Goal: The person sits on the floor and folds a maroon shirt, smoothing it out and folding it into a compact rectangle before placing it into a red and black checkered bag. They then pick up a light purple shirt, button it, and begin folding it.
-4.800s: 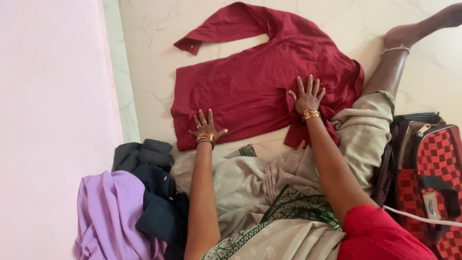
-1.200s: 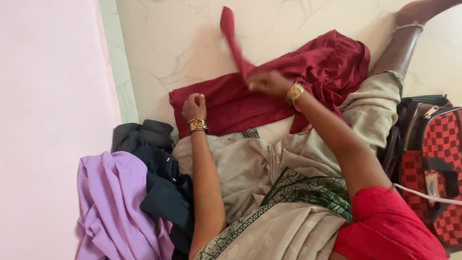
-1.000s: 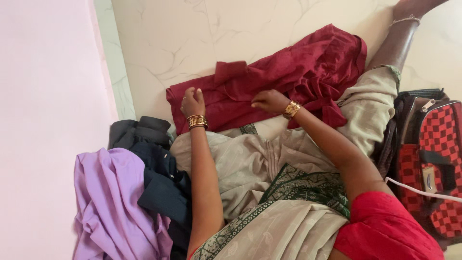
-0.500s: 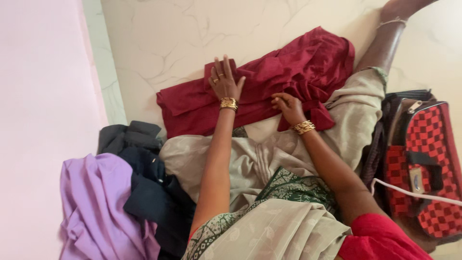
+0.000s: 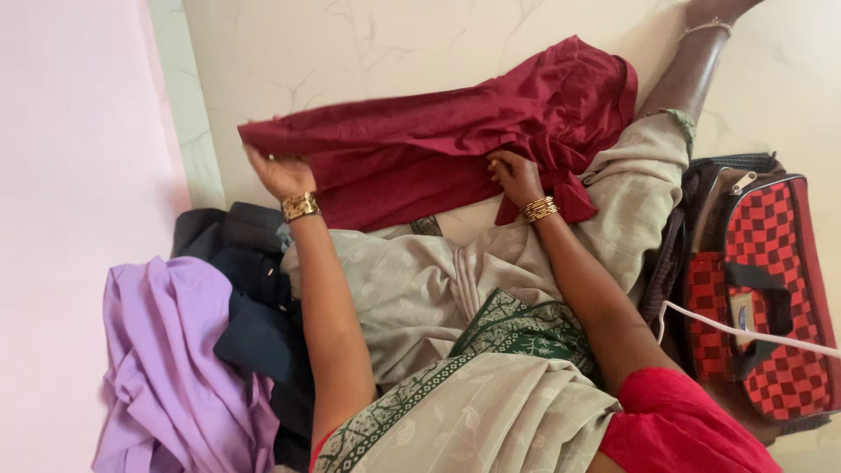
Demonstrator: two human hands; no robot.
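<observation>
Since the preceding view, the left hand has been shifted from the middle of the maroon shirt to its left edge, which is now lifted off the marble floor. Fingers of the left hand are closed on that raised edge. The right hand is pressed onto the shirt near its lower right part; its fingers are curled against the cloth, but a grasp cannot be confirmed. The shirt is spread across the floor just beyond the beige sari covering the lap. A lilac garment and dark clothes are heaped at left; a red-and-black checked bag stands at right.
</observation>
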